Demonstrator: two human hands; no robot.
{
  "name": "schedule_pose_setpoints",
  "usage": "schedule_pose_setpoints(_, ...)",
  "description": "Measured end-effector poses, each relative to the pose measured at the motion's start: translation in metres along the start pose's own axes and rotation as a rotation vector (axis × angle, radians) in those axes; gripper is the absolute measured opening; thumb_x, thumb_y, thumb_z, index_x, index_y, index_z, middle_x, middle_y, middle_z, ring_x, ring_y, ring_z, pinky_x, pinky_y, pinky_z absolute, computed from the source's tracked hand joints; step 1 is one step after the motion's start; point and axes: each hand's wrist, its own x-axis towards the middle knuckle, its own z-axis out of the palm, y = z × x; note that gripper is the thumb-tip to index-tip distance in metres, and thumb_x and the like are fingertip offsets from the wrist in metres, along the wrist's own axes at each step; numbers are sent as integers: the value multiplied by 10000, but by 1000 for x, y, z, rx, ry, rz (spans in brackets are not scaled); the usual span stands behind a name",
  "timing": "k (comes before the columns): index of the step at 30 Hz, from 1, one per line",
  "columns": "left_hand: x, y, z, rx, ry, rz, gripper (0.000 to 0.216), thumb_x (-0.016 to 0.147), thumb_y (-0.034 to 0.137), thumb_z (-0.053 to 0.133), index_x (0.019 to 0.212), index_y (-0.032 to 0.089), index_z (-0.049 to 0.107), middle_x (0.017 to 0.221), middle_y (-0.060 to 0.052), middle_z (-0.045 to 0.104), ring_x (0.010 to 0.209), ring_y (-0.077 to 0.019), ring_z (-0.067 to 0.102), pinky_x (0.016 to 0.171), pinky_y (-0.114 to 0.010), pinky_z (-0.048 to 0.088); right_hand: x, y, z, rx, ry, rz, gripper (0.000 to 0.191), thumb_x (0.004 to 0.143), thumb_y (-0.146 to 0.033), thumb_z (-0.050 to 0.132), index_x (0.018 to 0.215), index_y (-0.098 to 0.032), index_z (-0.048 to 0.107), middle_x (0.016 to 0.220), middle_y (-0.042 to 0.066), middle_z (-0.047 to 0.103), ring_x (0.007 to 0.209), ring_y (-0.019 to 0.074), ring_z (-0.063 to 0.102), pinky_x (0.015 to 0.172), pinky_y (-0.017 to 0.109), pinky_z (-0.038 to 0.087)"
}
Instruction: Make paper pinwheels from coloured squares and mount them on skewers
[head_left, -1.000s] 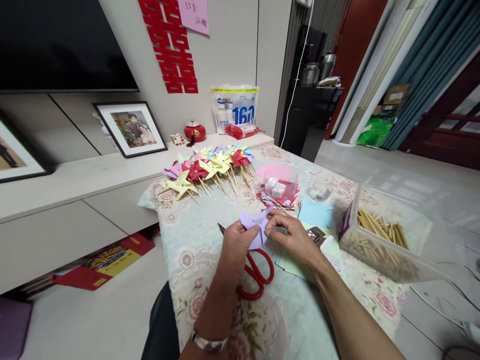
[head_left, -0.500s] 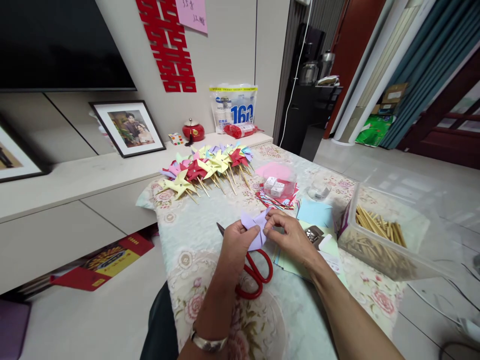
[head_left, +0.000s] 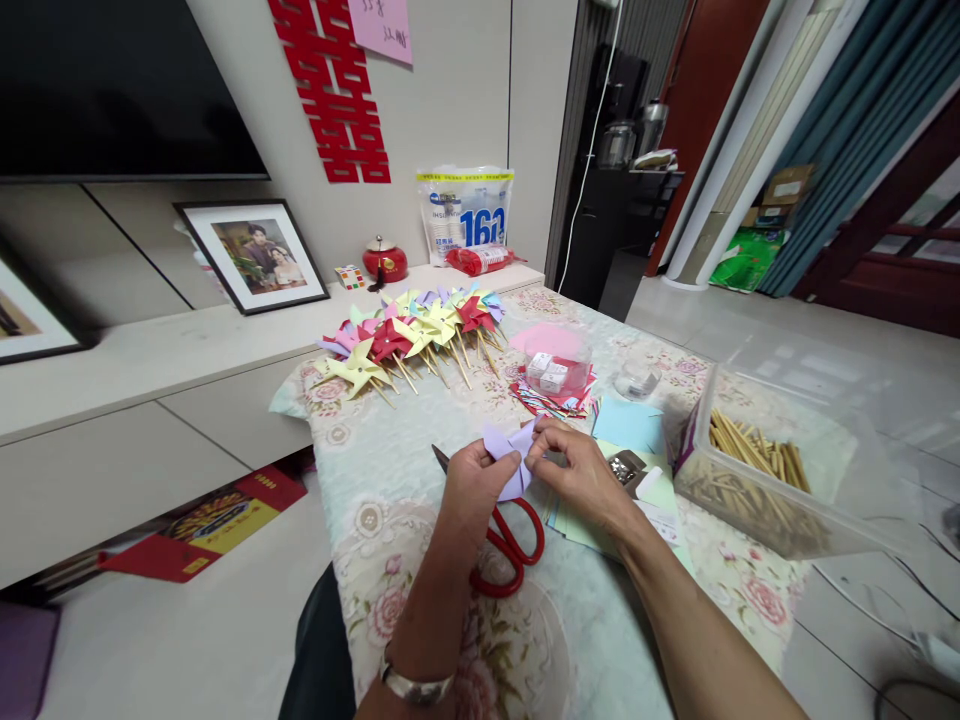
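Observation:
A purple paper pinwheel (head_left: 513, 480), partly folded, is held up between both hands over the table. My left hand (head_left: 477, 482) pinches its left side, thumb on top. On the other side, the thumb and fingers of my right hand (head_left: 568, 458) are closed on its right edge near the middle. Whether a small pin is also between those fingers is hidden. Red-handled scissors (head_left: 513, 552) lie beneath the hands, blades pointing to the far left. Beyond them, finished pinwheels (head_left: 409, 338) in yellow, red and purple lie in a pile on their sticks.
Sheets of coloured paper (head_left: 628, 424) lie right of my hands with a small open box of metal pins (head_left: 627, 466). A clear bin of wooden sticks (head_left: 750, 490) stands at the right edge. Farther back is a round clear container (head_left: 559, 365) on red paper.
Both hands keep nearly the same grip on the purple paper pinwheel. The whole view has shifted very slightly; nothing else has visibly moved.

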Motion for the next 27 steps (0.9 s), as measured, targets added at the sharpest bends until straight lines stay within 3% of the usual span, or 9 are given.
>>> schedule_pose_setpoints(27,5,-8,2,28,36,12,228,565,190,789,774,111,741,657,-36,738,532,-147,626,540,-238,480,0,6,0,-17,-13,34,112,715,-121,551,646,-203,583,774,14,623,789,189,577,721,293,417)
